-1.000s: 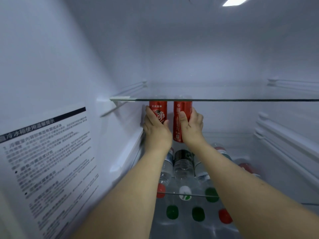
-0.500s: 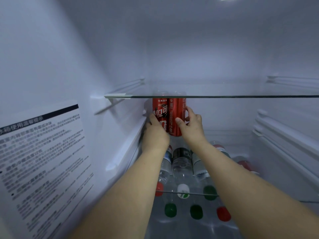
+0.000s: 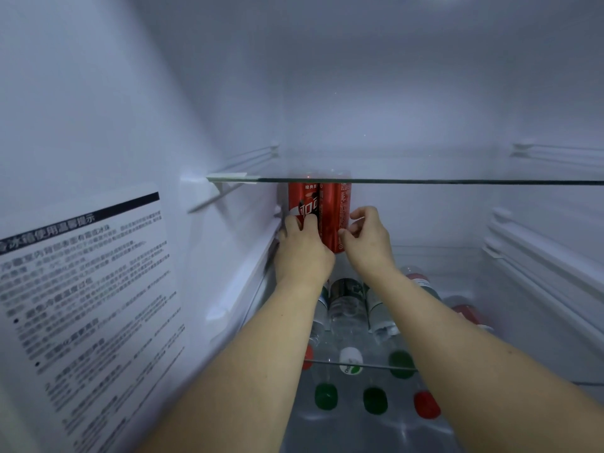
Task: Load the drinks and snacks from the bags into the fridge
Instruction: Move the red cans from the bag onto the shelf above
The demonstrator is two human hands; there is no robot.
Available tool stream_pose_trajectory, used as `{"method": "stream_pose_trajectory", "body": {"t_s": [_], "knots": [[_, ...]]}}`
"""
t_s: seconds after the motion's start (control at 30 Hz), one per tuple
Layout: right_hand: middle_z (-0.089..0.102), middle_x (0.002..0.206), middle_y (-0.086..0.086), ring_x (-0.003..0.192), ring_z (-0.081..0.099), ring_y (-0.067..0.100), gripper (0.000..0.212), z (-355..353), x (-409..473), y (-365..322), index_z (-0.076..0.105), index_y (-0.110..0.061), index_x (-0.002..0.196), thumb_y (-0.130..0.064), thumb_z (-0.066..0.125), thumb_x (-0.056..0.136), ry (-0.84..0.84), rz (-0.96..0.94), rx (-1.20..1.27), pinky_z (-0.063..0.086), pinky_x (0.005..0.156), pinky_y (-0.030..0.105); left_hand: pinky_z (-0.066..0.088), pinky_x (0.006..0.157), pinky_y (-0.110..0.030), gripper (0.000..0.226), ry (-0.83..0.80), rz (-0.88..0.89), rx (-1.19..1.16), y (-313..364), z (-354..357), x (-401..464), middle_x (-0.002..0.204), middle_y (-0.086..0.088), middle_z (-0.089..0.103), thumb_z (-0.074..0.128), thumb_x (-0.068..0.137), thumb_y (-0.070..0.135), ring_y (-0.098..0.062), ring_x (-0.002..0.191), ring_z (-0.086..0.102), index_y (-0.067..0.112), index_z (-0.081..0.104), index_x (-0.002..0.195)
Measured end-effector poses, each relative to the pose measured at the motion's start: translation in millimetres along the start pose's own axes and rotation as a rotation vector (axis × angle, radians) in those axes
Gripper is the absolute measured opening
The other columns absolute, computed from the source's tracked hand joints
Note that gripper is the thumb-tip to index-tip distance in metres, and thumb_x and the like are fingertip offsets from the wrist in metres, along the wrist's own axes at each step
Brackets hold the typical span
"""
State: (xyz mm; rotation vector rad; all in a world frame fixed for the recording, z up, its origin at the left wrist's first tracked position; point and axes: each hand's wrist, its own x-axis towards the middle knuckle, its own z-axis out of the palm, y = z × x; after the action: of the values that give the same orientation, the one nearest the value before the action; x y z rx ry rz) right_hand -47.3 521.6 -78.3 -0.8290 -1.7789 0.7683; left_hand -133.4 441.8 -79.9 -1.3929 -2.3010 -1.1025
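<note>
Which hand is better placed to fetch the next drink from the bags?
Right. The right hand looks freed from the right can, while the left hand grips the left can.

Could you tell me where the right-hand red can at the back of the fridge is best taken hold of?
Probably round the bare middle of the right red can, coming from its open right side. It stands upright, the left red can sits close against its other side, and the glass shelf blocks any grip from above.
</note>
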Motion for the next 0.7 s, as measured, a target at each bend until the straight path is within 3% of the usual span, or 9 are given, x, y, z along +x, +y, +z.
{"method": "stream_pose_trajectory", "body": {"t_s": [0.13,0.4,0.57,0.7], "knots": [[0.058,0.090,-0.007,0.083,0.057,0.008,0.021,-0.3,-4.3,-5.4,0.056,-0.016,0.105,-0.001,0.049,0.093,-0.057,-0.009,0.017,0.050,0.076,0.021,0.045,0.098,-0.044,0.051,-0.009,-0.020,-0.020,-0.3,-1.0,0.9,0.141,-0.014,0.035,0.053,0.090,0.015,-0.034,0.128,0.037,0.018,0.044,0.140],[0.055,0.120,0.009,0.108,0.056,0.018,0.043,1.7,-4.2,-6.4,0.061,-0.007,0.118,0.011,0.043,0.085,-0.127,0.008,-0.045,0.049,0.100,0.034,0.044,0.105,-0.047,0.053,-0.034,-0.041,-0.100,0.9,0.5,0.0,0.153,-0.010,0.019,0.058,0.087,0.016,-0.034,0.132,0.038,0.021,0.044,0.138],[0.054,0.128,0.005,0.114,0.055,0.016,0.043,-0.9,-1.4,-5.4,0.054,-0.010,0.130,0.001,0.052,0.088,-0.060,0.069,-0.008,0.047,0.099,0.031,0.045,0.104,-0.050,0.052,-0.040,-0.049,-0.128,-0.2,2.7,1.3,0.154,-0.012,0.018,0.058,0.087,0.016,-0.036,0.129,0.042,0.018,0.045,0.137],[0.058,0.127,0.006,0.109,0.057,0.014,0.044,-2.7,-3.0,-8.1,0.058,-0.010,0.130,0.004,0.050,0.089,-0.071,0.055,0.014,0.047,0.094,0.027,0.045,0.103,-0.050,0.053,-0.038,-0.047,-0.134,-0.6,4.4,2.8,0.154,-0.013,0.018,0.058,0.086,0.016,-0.038,0.127,0.044,0.017,0.045,0.137]]}}
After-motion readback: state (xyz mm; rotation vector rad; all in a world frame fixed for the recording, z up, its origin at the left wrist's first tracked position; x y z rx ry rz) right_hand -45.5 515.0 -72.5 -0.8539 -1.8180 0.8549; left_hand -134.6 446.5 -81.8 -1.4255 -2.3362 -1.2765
